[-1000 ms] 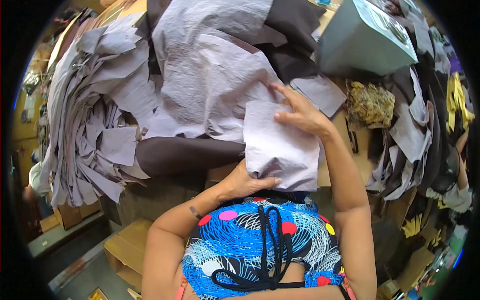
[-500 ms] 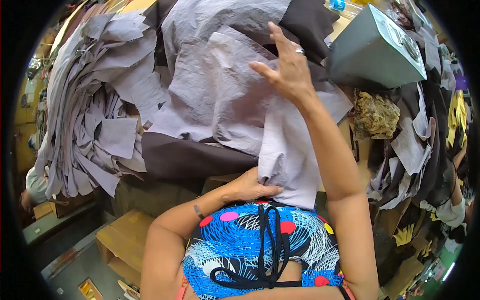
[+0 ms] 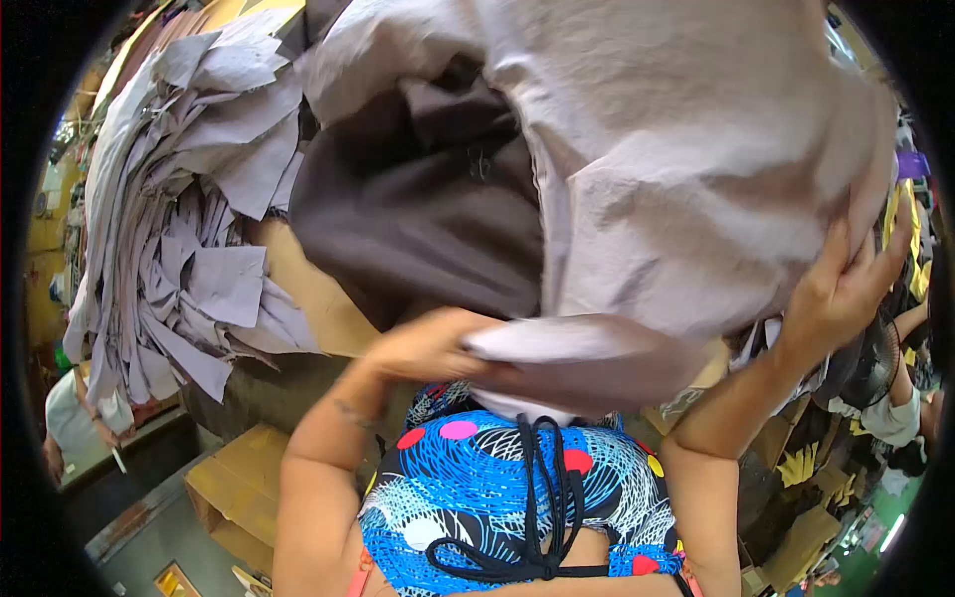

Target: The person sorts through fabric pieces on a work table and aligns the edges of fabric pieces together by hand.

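Observation:
A large piece of fabric (image 3: 676, 199), pale mauve-grey on one face, billows across the middle and right of the view. Beside it, dark brown fabric (image 3: 418, 199) shows in folds; whether the two are joined I cannot tell. Close to my body, my left hand (image 3: 443, 343), slightly blurred, is closed on the fabric's near edge, where a fold hangs over my front. At the right side my right hand (image 3: 846, 279) holds the far edge of the same piece, thumb on its face. Some of that hand's grip is hidden behind the cloth.
At the left lies a thick stack of cut grey fabric pieces (image 3: 189, 229), next to a tan board (image 3: 318, 289). A cardboard box (image 3: 239, 488) stands on the floor below. One person (image 3: 85, 418) is at far left, and another person's arm (image 3: 900, 398) shows at far right.
My right hand has moved from above the cloth to the right, drawing the fabric out wide. The raised fabric now covers the metal tin and plastic bag. My left hand has shifted slightly left and up.

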`<state>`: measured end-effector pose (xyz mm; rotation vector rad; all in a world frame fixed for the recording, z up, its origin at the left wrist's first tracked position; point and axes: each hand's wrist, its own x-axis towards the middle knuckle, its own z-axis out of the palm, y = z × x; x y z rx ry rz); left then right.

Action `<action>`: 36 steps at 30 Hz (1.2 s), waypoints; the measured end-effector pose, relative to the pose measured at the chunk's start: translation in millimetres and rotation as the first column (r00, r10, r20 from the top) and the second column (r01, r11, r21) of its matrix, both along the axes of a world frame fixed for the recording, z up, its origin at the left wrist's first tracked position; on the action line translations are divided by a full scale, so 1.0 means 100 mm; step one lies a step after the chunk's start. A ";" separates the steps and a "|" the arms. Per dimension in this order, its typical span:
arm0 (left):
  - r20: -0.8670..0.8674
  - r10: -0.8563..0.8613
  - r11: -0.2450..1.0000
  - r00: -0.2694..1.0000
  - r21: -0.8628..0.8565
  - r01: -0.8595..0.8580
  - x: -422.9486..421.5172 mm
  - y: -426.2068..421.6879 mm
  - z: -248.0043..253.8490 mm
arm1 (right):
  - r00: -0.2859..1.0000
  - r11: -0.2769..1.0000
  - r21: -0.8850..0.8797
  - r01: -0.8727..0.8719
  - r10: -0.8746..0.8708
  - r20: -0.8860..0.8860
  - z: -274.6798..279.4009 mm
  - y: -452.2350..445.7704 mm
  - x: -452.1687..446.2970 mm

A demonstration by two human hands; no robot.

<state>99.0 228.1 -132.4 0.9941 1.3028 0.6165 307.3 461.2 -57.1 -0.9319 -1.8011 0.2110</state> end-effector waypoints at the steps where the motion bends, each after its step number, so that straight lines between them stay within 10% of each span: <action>1: -0.104 -0.021 0.996 0.994 0.085 0.030 -0.31 -0.11 0.04 | 0.982 0.997 0.075 -0.026 0.012 0.187 -0.03 -0.09 0.11; 2: -0.259 0.065 0.966 0.964 0.259 0.004 -0.68 -0.35 -0.13 | 0.930 0.988 0.141 -0.069 0.012 0.368 -0.12 -0.19 0.23; 4: -0.404 0.314 0.935 0.859 0.288 -0.207 -1.15 -0.61 0.20 | 0.737 0.929 -0.260 -0.263 0.368 0.567 -0.54 -0.54 0.38; 8: -0.837 0.349 0.911 0.421 0.198 -0.362 -2.00 -0.89 0.51 | 0.080 0.243 -0.838 -0.489 0.969 0.235 -0.75 -1.09 -0.03; 11: -0.937 0.346 0.919 -0.049 0.349 -0.183 -2.17 -0.93 0.43 | 0.191 0.086 -0.743 -0.664 0.980 -0.057 -0.89 -0.87 -0.29; 14: -0.900 0.412 0.911 -0.146 0.412 0.027 -2.02 -0.76 0.15 | 0.482 0.355 -0.608 -0.710 0.875 -0.053 -0.97 -0.46 -0.86; 20: -0.837 0.542 0.838 -0.076 0.531 0.126 -1.05 -0.31 -0.24 | 0.802 0.535 -0.642 -0.550 0.552 -0.226 -1.44 -0.17 -1.91; 26: -0.719 0.688 0.710 0.099 0.695 0.115 -0.46 0.21 -0.54 | 0.726 0.423 -0.596 -0.682 0.491 -0.482 -1.48 -0.19 -2.10; 36: -0.629 0.777 0.616 -0.007 0.758 0.215 -0.38 0.84 -0.73 | 0.700 0.431 -0.553 -0.713 0.481 -0.528 -1.36 -0.26 -1.72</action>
